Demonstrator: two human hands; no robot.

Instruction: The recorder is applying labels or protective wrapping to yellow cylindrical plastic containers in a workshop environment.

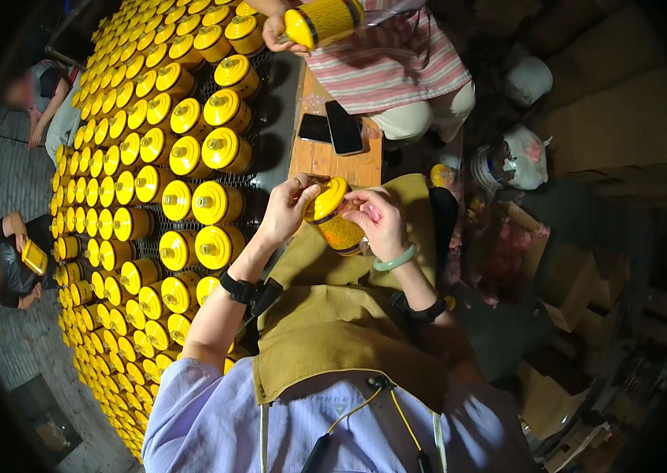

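Above my lap, a yellow canister with a stepped round lid and a dark band tilts between my two hands. My left hand grips it at the lid's left side, thumb and fingers bent around the edge. On the other side my right hand has its fingertips pinched together against the canister near the dark band; what they pinch is too small to make out. Something clear, like thin plastic film, shows by the canister's lower right side. A brown apron covers my lap.
Rows of similar yellow canisters stand on a mesh rack at the left. Two phones lie on a wooden bench ahead. Across it, a person in a striped apron holds another canister. Cardboard boxes stand at the right.
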